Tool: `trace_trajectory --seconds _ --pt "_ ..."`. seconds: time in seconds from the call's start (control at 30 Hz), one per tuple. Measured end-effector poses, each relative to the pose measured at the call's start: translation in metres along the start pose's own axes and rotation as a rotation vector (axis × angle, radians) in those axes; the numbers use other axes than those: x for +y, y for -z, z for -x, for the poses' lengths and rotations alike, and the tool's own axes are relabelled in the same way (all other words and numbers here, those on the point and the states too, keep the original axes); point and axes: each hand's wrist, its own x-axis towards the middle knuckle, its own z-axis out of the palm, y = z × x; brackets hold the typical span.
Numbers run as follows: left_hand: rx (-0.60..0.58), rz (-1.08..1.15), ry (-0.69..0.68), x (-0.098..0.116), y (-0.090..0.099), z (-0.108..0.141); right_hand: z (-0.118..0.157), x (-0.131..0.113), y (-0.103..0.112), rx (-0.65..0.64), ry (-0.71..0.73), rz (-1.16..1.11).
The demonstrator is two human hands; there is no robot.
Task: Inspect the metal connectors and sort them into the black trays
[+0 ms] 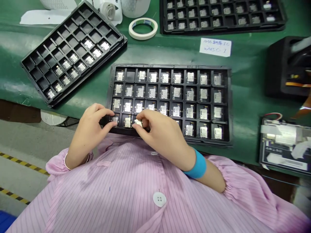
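A black plastic tray [230, 106] lies before me, divided into square cells that hold small silver metal-plated electronic components. At its near-left corner, my left hand [90, 127] has thumb and index finger bent around a small silver component [115, 120] in the end cell. Two cells to the right, my right hand [161, 131] pinches another silver component [138, 122], tilted, between thumb and fingers. Between the hands, a component [127, 122] rests flat in its cell. My right hand and wrist cover part of the front row. One back-row cell [130, 75] has nothing in it.
A partly filled black tray [52, 61] lies angled on the left. Another filled tray [223, 24] is at the back right. A tape roll [143, 28], a handwritten label [215, 47], a black fixture [279, 71] and a circuit-board device [284, 145] lie on the green table [247, 81].
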Motion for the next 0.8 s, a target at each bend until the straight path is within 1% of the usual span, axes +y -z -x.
trace_trajectory --seconds 0.07,0.13,0.33,0.53,0.7,0.8 --pt "-0.04 -0.009 0.015 -0.002 0.001 -0.001 -0.003 -0.003 -0.005 0.001 0.076 0.075" --pt "-0.072 -0.019 0.026 -0.002 0.0 -0.003 -0.006 -0.006 -0.01 -0.001 0.112 0.114" --pt "-0.117 -0.017 0.043 0.0 -0.002 -0.005 -0.011 -0.006 -0.019 0.001 0.106 0.12" --pt "-0.109 -0.03 0.052 0.002 -0.001 -0.006 -0.007 -0.004 -0.02 -0.013 0.176 0.113" --pt "-0.167 -0.055 0.058 0.003 0.0 -0.008 -0.003 -0.003 -0.017 0.015 0.247 0.103" --pt "-0.146 -0.061 0.049 0.004 0.002 -0.009 -0.003 -0.004 -0.018 0.007 0.294 0.042"
